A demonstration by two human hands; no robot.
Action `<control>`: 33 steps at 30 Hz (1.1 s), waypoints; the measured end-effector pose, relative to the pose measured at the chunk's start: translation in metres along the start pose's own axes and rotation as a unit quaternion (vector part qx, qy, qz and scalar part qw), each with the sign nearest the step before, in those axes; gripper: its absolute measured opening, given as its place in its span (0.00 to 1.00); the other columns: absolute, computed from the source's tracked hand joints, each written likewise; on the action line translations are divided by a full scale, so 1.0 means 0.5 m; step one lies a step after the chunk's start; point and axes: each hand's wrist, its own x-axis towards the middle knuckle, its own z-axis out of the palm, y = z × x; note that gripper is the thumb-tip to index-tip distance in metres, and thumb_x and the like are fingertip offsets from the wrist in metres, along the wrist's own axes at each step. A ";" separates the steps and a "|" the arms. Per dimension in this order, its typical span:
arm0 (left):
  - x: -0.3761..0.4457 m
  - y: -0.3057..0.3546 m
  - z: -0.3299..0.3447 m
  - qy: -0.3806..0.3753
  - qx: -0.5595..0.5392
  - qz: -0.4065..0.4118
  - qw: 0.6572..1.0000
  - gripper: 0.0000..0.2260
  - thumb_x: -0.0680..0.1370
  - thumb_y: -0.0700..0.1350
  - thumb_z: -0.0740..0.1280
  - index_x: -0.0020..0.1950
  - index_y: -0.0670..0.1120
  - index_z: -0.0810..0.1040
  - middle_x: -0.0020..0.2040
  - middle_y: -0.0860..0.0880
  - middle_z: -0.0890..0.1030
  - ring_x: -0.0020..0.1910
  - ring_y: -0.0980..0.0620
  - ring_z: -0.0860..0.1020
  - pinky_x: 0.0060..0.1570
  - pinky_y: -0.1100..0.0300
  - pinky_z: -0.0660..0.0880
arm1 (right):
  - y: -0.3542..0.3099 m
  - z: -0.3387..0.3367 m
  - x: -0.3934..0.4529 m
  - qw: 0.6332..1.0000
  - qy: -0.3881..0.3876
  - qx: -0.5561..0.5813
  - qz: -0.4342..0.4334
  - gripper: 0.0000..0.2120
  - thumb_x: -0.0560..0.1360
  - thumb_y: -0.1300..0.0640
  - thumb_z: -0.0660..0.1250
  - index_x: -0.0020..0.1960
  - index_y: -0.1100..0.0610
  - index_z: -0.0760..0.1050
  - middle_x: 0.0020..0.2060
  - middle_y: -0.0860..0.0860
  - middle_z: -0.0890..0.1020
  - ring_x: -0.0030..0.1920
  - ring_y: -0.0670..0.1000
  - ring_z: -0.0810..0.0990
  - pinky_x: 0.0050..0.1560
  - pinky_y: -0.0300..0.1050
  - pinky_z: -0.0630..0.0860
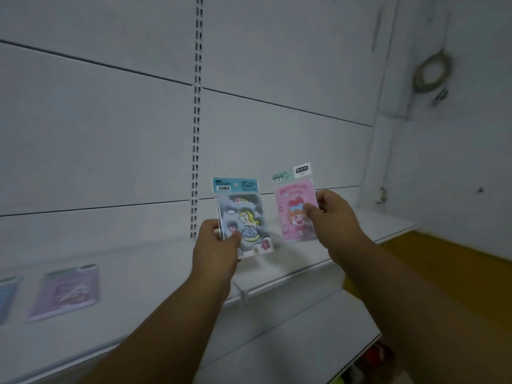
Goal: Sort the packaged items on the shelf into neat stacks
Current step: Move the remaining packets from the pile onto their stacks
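Head view, left hand (pixel 214 250) gripping unicorn packet (pixel 243 217), right hand (pixel 332 214) gripping pink packet (pixel 293 209)

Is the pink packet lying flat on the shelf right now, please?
No, the right hand holds the pink packet upright above the shelf.

Retail shop, display aisle. Evidence: white metal gondola shelf (pixel 277 275) w/ slotted upright strip (pixel 197 106) set btwn white back panels (pixel 97 134); clear price-label rail along shelf front edge; hang-tab sticker packs w/ barcode header, one unicorn pack (pixel 243 217), one pink pack (pixel 296 212), more packs (pixel 65 291) lay flat on shelf at left.
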 end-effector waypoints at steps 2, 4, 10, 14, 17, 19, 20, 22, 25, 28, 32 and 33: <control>-0.005 -0.018 0.112 -0.021 -0.032 -0.016 0.999 0.07 0.78 0.39 0.69 0.49 0.50 0.74 0.47 0.44 0.83 0.43 0.46 0.84 0.45 0.48 0.82 | 0.042 -0.077 0.050 1.000 0.009 0.004 0.003 0.05 0.80 0.56 0.64 0.52 0.56 0.75 0.48 0.51 0.83 0.46 0.50 0.83 0.42 0.44 0.81; -0.001 -0.036 0.201 -0.034 -0.044 -0.033 0.998 0.07 0.78 0.38 0.69 0.51 0.48 0.74 0.47 0.44 0.83 0.42 0.46 0.84 0.40 0.52 0.82 | 0.081 -0.129 0.094 1.000 0.018 0.010 0.011 0.05 0.80 0.56 0.64 0.52 0.56 0.75 0.48 0.52 0.83 0.46 0.51 0.84 0.46 0.48 0.83; 0.075 -0.086 0.401 -0.043 -0.027 -0.093 0.994 0.10 0.76 0.34 0.68 0.54 0.44 0.74 0.48 0.43 0.82 0.41 0.45 0.84 0.34 0.55 0.81 | 0.210 -0.204 0.232 0.999 0.030 0.029 0.027 0.04 0.80 0.58 0.63 0.50 0.57 0.76 0.46 0.52 0.83 0.44 0.50 0.84 0.43 0.45 0.82; 0.186 -0.133 0.509 -0.056 0.007 -0.095 0.994 0.10 0.76 0.33 0.68 0.53 0.43 0.74 0.48 0.41 0.82 0.37 0.46 0.84 0.31 0.56 0.80 | 0.277 -0.236 0.364 0.998 0.048 0.024 0.018 0.03 0.80 0.58 0.63 0.49 0.55 0.75 0.46 0.52 0.83 0.43 0.49 0.83 0.41 0.43 0.81; 0.222 -0.142 0.529 -0.057 0.017 -0.099 0.993 0.10 0.75 0.33 0.69 0.53 0.42 0.74 0.49 0.40 0.82 0.37 0.45 0.84 0.28 0.56 0.80 | 0.287 -0.248 0.404 0.998 0.048 0.037 0.026 0.03 0.79 0.58 0.64 0.48 0.55 0.76 0.45 0.52 0.84 0.43 0.50 0.84 0.43 0.46 0.82; 0.260 -0.157 0.560 -0.049 0.018 -0.109 0.993 0.09 0.75 0.34 0.71 0.52 0.43 0.75 0.49 0.40 0.82 0.38 0.44 0.85 0.31 0.54 0.82 | 0.302 -0.254 0.455 0.998 0.037 0.037 0.019 0.03 0.79 0.58 0.64 0.48 0.56 0.76 0.45 0.52 0.84 0.43 0.50 0.84 0.42 0.45 0.82; 0.277 -0.161 0.576 -0.043 0.027 -0.113 0.992 0.09 0.75 0.35 0.71 0.52 0.43 0.75 0.49 0.40 0.82 0.38 0.43 0.85 0.32 0.52 0.82 | 0.312 -0.256 0.479 0.999 0.029 0.038 0.017 0.04 0.79 0.58 0.64 0.48 0.57 0.76 0.45 0.52 0.84 0.43 0.51 0.85 0.42 0.45 0.81; 0.301 -0.169 0.597 -0.036 0.061 -0.116 0.991 0.09 0.74 0.37 0.73 0.50 0.42 0.76 0.48 0.40 0.83 0.38 0.43 0.85 0.34 0.49 0.83 | 0.334 -0.254 0.519 0.999 0.008 0.035 0.013 0.04 0.79 0.58 0.64 0.48 0.57 0.76 0.45 0.53 0.84 0.44 0.51 0.85 0.42 0.46 0.82; 0.323 -0.185 0.615 -0.020 0.120 -0.098 0.988 0.09 0.73 0.39 0.76 0.46 0.40 0.76 0.43 0.40 0.84 0.38 0.43 0.85 0.38 0.45 0.84 | 0.370 -0.237 0.573 0.999 -0.025 0.026 0.005 0.04 0.79 0.57 0.64 0.46 0.55 0.76 0.45 0.53 0.84 0.44 0.52 0.85 0.47 0.51 0.83; 0.336 -0.198 0.630 0.014 0.159 -0.096 0.982 0.09 0.71 0.38 0.76 0.42 0.39 0.77 0.42 0.40 0.85 0.37 0.42 0.85 0.40 0.44 0.83 | 0.399 -0.216 0.631 0.997 -0.061 0.044 -0.015 0.04 0.79 0.58 0.65 0.46 0.57 0.76 0.41 0.51 0.83 0.38 0.48 0.83 0.39 0.45 0.81; 0.346 -0.207 0.650 0.062 0.247 -0.108 0.961 0.10 0.71 0.41 0.77 0.42 0.38 0.78 0.40 0.40 0.85 0.34 0.43 0.85 0.38 0.47 0.84 | 0.437 -0.197 0.691 0.990 -0.114 0.072 -0.038 0.06 0.77 0.57 0.66 0.43 0.59 0.76 0.33 0.50 0.77 0.29 0.47 0.71 0.32 0.40 0.68; 0.347 -0.207 0.657 0.068 0.301 -0.109 0.945 0.12 0.70 0.45 0.77 0.43 0.39 0.79 0.38 0.42 0.84 0.32 0.46 0.84 0.36 0.52 0.83 | 0.444 -0.193 0.704 0.987 -0.128 0.082 -0.043 0.07 0.76 0.57 0.67 0.43 0.60 0.77 0.34 0.52 0.78 0.32 0.50 0.72 0.35 0.42 0.69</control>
